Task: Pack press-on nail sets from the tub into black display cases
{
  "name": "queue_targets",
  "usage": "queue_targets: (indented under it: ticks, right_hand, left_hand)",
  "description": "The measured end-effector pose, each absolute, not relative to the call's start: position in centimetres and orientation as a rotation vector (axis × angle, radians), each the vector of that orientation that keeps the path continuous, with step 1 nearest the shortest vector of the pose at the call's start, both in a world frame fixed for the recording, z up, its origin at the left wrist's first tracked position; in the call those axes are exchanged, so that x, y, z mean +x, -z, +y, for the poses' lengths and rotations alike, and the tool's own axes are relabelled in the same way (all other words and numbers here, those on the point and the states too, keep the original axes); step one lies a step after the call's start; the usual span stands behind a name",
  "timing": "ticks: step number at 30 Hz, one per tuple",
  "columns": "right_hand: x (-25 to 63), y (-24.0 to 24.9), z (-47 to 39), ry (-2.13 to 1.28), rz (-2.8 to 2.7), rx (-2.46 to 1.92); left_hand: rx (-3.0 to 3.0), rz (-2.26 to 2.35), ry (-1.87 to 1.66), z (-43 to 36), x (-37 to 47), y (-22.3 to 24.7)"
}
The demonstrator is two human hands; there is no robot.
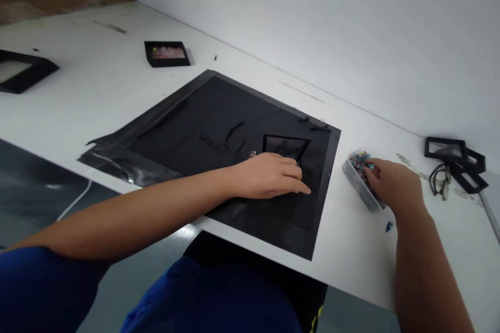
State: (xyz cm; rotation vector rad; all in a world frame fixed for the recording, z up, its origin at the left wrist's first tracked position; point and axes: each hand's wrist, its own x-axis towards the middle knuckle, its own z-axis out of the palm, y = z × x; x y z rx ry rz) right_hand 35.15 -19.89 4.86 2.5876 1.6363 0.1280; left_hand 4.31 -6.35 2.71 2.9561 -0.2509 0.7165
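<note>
My left hand lies palm down over the black mat, its fingers loosely stretched out. A small black frame lies just beyond these fingers, its near part hidden behind them. By the base of my left thumb is a small shiny pinkish stone. My right hand reaches into a clear plastic box of small shiny coloured gems. Its thumb and fingertips are pinched together among the gems; what they grip is too small to make out. One teal gem lies on the table beside the box.
Several black frames and a pair of glasses lie at the far right. A black frame box with pink pieces sits at the back left, and another black frame at the left edge. A white wall bounds the table.
</note>
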Motion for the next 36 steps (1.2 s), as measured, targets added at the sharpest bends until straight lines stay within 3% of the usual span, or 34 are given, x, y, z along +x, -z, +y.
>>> queue_targets:
  ticks: [3,20,27,30,36]
  right_hand:
    - [35.8,-4.9,-20.8,-0.153,1.661,2.625]
    - [37.6,-5.0,-22.0,-0.050,1.547,2.844]
    - [36.2,-7.0,-23.9,-0.096,2.025,3.226]
    - [35.4,-6.9,-24.0,0.223,2.319,3.450]
    - [31.7,-7.5,-23.9,1.186,2.552,3.592]
  left_hand:
    - [2.750,-0.119,-0.474,-6.1,4.6,-2.0]
    - [2.608,-0.117,-0.346,-6.9,4.4,-2.0]
    - [2.620,-0.146,-0.360,-6.8,4.0,-2.7]
    - [2.610,-0.159,-0.334,-7.5,4.6,-2.4]
    - [2.478,-0.160,-0.257,-8.4,5.2,-2.0]
